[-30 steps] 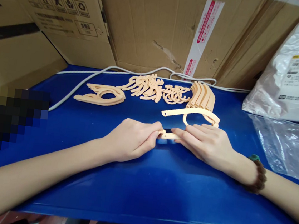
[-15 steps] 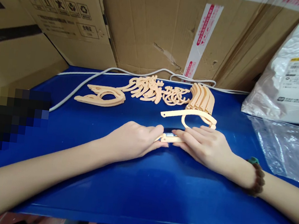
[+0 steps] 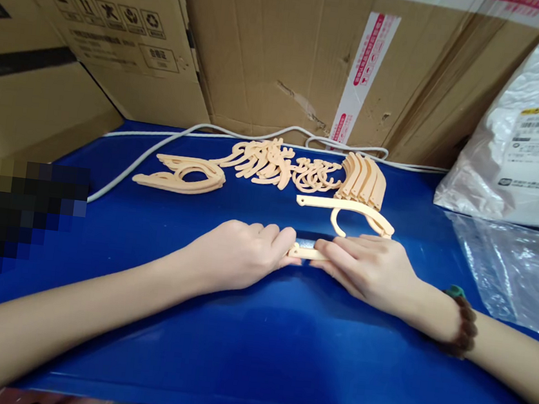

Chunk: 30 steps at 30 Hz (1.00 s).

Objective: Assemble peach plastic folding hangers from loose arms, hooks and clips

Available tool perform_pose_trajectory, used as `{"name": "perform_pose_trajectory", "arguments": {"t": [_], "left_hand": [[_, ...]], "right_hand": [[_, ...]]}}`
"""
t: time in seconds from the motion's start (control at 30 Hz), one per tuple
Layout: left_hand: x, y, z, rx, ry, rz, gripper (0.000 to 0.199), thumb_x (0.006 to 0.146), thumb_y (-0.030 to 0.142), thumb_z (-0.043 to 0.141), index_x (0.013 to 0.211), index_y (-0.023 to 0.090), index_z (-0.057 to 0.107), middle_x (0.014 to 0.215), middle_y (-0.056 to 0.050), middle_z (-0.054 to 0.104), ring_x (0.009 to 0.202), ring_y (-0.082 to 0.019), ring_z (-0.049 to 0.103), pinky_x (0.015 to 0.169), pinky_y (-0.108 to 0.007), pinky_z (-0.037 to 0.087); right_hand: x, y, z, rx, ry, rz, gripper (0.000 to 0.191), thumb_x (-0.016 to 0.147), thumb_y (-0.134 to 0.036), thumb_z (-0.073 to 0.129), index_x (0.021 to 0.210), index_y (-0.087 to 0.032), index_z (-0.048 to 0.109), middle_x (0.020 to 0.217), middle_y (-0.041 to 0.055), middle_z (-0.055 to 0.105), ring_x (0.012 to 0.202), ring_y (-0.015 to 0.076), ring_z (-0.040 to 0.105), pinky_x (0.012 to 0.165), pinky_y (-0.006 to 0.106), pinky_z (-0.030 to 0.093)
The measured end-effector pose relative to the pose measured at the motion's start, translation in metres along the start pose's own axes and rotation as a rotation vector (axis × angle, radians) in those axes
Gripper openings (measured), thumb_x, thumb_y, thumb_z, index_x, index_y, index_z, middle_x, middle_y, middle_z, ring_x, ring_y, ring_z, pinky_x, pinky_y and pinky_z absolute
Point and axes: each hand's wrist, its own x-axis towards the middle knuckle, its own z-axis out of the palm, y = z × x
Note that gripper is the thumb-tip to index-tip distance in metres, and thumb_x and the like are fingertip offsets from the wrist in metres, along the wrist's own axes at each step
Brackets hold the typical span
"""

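Observation:
A cream plastic folding hanger (image 3: 338,204) is held between my hands above the blue table. Its upper arm, with a hole at the free end, and part of its curved hook show beyond my right hand. My right hand (image 3: 367,265) is closed round the hanger, fingers over its lower arm (image 3: 305,253). My left hand (image 3: 248,255) is closed in a pinch at the left end of that lower arm. Its fingertips cover whatever small part is there. The two hands are a small gap apart.
Behind the hands lie folded hangers (image 3: 180,175), a pile of loose cream pieces (image 3: 267,163), curved hooks (image 3: 315,175) and stacked hanger arms (image 3: 363,179). A grey cable (image 3: 159,148) runs before cardboard boxes (image 3: 277,47). A white plastic bag (image 3: 513,152) and clear film (image 3: 524,270) are at right.
The hanger has turned a little in my right hand: its upper arm's free end has shifted right and up, and its other end lower. My left fingers have closed in more tightly.

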Motion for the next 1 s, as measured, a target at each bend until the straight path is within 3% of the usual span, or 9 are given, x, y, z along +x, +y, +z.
{"name": "perform_pose_trajectory", "arguments": {"t": [0.37, 0.53, 0.7, 1.0], "left_hand": [[0.0, 0.003, -0.011, 0.21, 0.029, 0.042, 0.034, 0.105, 0.035, 0.032, 0.077, 0.02, 0.045, 0.057, 0.002, 0.048, 0.044, -0.016, 0.051, 0.041, -0.028, 0.029], [0.0, 0.0, -0.005, 0.122, 0.049, 0.029, 0.034, 0.105, 0.037, 0.033, 0.079, 0.019, 0.046, 0.058, 0.002, 0.051, 0.046, -0.016, 0.054, 0.043, -0.028, 0.03], [0.0, 0.0, 0.003, -0.082, 0.049, -0.032, 0.041, 0.107, 0.036, 0.022, 0.079, 0.019, 0.047, 0.057, 0.002, 0.055, 0.045, -0.014, 0.056, 0.042, -0.027, 0.027], [0.001, 0.001, -0.004, 0.028, 0.054, 0.001, 0.038, 0.106, 0.032, 0.025, 0.077, 0.019, 0.046, 0.057, 0.001, 0.055, 0.044, -0.016, 0.055, 0.043, -0.029, 0.028]], "right_hand": [[-0.001, 0.004, 0.002, 0.197, -0.108, 0.038, 0.039, 0.106, -0.037, 0.034, 0.091, -0.017, 0.064, 0.069, -0.0017, 0.068, 0.055, 0.01, 0.058, 0.053, 0.026, 0.033], [-0.001, 0.004, 0.003, 0.185, -0.104, 0.038, 0.038, 0.106, -0.037, 0.036, 0.09, -0.017, 0.064, 0.071, -0.0017, 0.068, 0.056, 0.0104, 0.058, 0.055, 0.027, 0.034], [-0.002, 0.004, 0.002, 0.104, -0.075, 0.024, 0.037, 0.106, -0.035, 0.037, 0.091, -0.018, 0.065, 0.072, -0.0014, 0.07, 0.056, 0.0103, 0.057, 0.057, 0.026, 0.036], [-0.001, 0.005, 0.001, 0.138, -0.046, 0.012, 0.034, 0.105, -0.033, 0.038, 0.091, -0.017, 0.065, 0.073, -0.0008, 0.07, 0.056, 0.01, 0.058, 0.055, 0.026, 0.037]]}}
